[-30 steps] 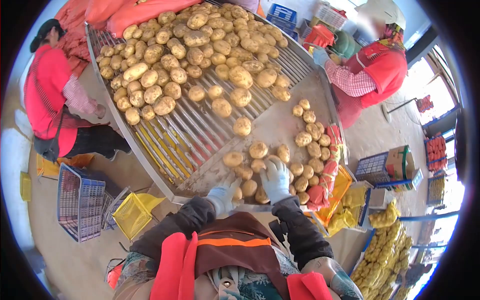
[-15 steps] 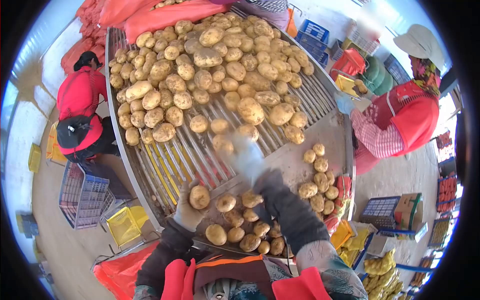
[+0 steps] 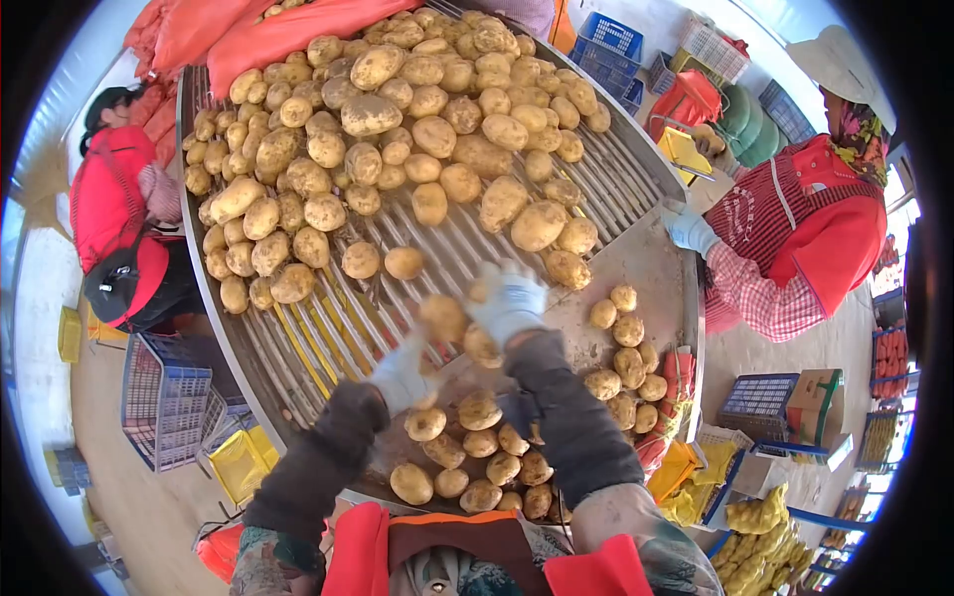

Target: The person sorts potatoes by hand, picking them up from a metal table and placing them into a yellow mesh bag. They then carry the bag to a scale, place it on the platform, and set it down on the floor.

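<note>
A large heap of potatoes lies on the slatted metal rack of the sorting table. My right hand, in a pale blue glove, curls over potatoes at the lower edge of the slats, one under its palm. My left hand, in a light glove, is beside a blurred potato; its fingers are smeared by motion. Just below both hands, several potatoes are gathered on the flat metal part near my body. Another group of smaller potatoes lies to the right.
A co-worker stands at the right edge, a gloved hand on the rim. Another person is at the left. Red net bags lie at the far edge. Blue crates and a yellow basket stand on the floor at left.
My right hand has drawn back slightly toward me from the slats. My left hand has moved up toward it. More potatoes now lie on the flat part near my body.
</note>
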`<state>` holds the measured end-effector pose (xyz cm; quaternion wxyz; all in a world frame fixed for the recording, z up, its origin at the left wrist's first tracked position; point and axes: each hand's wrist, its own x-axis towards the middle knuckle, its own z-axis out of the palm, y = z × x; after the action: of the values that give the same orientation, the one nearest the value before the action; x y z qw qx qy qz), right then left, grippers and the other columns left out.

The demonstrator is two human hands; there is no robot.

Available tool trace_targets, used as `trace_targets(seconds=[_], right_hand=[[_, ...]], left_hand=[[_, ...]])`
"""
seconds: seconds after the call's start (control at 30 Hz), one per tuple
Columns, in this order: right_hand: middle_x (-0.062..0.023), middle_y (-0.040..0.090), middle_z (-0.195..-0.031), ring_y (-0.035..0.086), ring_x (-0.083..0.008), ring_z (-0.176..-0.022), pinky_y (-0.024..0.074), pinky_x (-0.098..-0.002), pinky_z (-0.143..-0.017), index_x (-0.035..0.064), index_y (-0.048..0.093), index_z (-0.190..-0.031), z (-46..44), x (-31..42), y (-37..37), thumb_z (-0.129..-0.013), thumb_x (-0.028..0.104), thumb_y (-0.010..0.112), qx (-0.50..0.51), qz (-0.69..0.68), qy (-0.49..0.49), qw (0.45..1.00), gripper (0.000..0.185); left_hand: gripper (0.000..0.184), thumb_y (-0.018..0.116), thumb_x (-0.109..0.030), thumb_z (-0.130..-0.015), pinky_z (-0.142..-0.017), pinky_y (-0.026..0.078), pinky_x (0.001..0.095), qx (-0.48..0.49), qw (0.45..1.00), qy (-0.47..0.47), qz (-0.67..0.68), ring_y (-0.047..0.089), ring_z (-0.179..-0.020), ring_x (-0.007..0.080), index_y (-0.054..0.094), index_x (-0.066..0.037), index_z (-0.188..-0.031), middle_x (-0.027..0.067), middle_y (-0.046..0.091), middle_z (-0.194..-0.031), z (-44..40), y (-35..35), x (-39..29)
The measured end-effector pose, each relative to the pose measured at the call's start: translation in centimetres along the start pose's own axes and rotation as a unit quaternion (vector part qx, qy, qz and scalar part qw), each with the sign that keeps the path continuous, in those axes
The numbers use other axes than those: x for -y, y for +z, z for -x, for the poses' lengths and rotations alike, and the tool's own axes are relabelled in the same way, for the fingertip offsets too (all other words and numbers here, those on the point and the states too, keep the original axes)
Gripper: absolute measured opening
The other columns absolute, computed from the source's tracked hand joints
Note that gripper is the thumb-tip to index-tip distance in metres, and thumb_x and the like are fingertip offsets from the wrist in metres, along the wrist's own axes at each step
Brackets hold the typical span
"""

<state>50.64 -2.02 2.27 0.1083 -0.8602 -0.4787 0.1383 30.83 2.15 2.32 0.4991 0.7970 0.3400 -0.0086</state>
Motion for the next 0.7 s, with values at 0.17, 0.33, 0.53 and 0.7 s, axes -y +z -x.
trace_targets(seconds=[0.17,0.33,0.53,0.7], right_hand=[[-0.015,0.058,-0.112,0.053,-0.033,-0.11,0.0434,-0.0449,-0.094,0.0124,0.058,-0.112,1.6,-6.0,0.6,-0.077,0.041,0.069,-0.084,-0.185,0.073,0.976,0.047],[-0.0222,0.057,-0.12,0.055,-0.0348,-0.113,0.0435,-0.0344,-0.095,0.0031,0.057,-0.119,4.5,-3.5,0.9,-0.088,0.039,0.06,0.147,-0.494,-0.068,0.854,0.048],[-0.0245,0.042,-0.135,0.043,-0.0407,-0.123,0.0376,-0.045,-0.101,0.0057,0.045,-0.131,-8.4,-7.0,-2.5,-0.081,0.05,0.062,-0.148,0.051,-0.013,0.988,0.069],[-0.0232,0.036,-0.135,0.038,-0.0411,-0.124,0.0358,-0.0449,-0.102,0.0089,0.037,-0.136,-6.2,-5.3,-2.0,-0.063,0.044,0.077,0.068,0.12,-0.022,0.99,0.09]], left_hand=[[0.097,0.071,-0.026,-0.078,-0.103,0.035,0.0352,0.086,0.824,-0.005,0.56,0.037,-0.133,0.0222,0.009,-0.01,-0.151,0.0182,0.025,-0.15,4.6,1.8,-2.7],[0.096,0.072,-0.033,-0.079,-0.105,0.037,0.0424,0.206,0.704,0.038,0.679,0.034,-0.134,0.0296,0.011,-0.017,-0.151,0.0181,0.026,-0.149,2.7,1.7,-1.5],[0.074,0.065,-0.043,-0.085,-0.077,0.055,0.0333,0.287,0.517,-0.101,0.8,0.059,-0.107,0.0216,0.032,-0.011,-0.143,0.0135,0.05,-0.132,3.6,4.1,2.9],[0.071,0.053,-0.049,-0.091,-0.076,0.059,0.0411,0.269,0.522,-0.062,0.807,0.063,-0.103,0.032,0.034,0.001,-0.138,0.0253,0.057,-0.118,4.6,4.1,2.6]])
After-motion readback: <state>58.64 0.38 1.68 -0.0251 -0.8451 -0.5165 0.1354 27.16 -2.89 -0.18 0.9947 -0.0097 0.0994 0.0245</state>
